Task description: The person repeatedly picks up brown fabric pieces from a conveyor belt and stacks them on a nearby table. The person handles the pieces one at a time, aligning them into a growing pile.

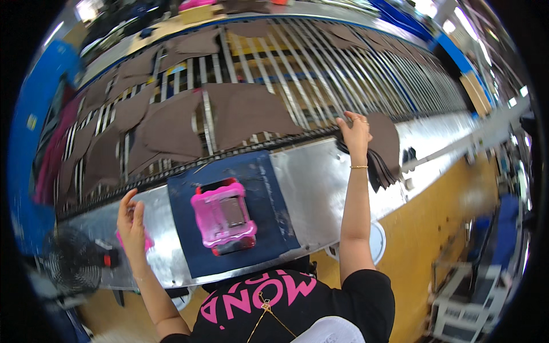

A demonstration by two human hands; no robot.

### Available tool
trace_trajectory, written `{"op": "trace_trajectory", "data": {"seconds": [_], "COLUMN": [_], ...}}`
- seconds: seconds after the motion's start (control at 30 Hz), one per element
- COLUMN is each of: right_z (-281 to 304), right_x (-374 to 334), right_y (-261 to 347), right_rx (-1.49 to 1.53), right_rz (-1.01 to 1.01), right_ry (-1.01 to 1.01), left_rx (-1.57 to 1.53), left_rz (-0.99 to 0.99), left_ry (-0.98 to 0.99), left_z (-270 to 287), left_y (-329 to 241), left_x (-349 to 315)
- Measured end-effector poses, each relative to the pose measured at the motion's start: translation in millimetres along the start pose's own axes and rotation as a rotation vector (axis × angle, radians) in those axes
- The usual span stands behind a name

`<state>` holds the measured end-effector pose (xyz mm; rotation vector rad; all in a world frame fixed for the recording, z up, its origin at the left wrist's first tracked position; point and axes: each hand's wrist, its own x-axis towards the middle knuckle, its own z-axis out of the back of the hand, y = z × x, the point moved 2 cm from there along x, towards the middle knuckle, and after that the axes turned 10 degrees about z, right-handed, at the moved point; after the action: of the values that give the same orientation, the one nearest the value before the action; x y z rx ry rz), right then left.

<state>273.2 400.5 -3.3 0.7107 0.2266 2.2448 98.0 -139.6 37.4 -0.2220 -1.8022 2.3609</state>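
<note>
A pink frame-like block point(223, 214) with a darker panel in its middle and red parts at its ends lies on a dark blue mat point(274, 200). To the left of the mat my left hand point(132, 223) hovers over the metal table, thumb and fingers apart, holding nothing I can see. Something pink point(148, 240), partly hidden, lies beside that hand. My right hand point(357, 134) reaches farther out at the table's back edge, its fingers spread and bent. It is right beside a stack of brown flat cut pieces point(384, 137); whether it touches them is hard to tell.
Behind the table runs a slatted conveyor point(309, 74) carrying several brown cut pieces point(246, 114). A small black fan point(74, 260) stands at the table's left end. A grey bar point(457, 143) crosses at right, and a white round stool or bucket point(377, 243) sits below.
</note>
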Motion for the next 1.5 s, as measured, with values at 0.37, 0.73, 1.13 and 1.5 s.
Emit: {"op": "trace_trajectory", "data": {"seconds": [0.37, 0.73, 1.13, 1.5], "right_z": [71.2, 136.5, 70.9, 39.9], "right_x": [-68.5, -38.5, -128.3, -155.0], "right_y": [-165.1, -2.3, 202.9, 229.5], "right_rx": [-0.588, -0.154, 1.322, 0.903], "right_rz": [-0.584, 0.082, 0.405, 0.805], "right_ry": [0.005, -0.099, 0.309, 0.366], "left_rx": [-0.043, 0.024, -0.351, -0.025], "left_rz": [0.064, 0.003, 0.077, -0.094], "left_ry": [0.134, 0.105, 0.294, -0.053], "left_z": [-35.2, -30.8, -22.4, 57.0], "left_y": [-9.2, -35.5, -64.8, -60.0], "left_x": [11.0, -1.3, -7.9, -26.2]}}
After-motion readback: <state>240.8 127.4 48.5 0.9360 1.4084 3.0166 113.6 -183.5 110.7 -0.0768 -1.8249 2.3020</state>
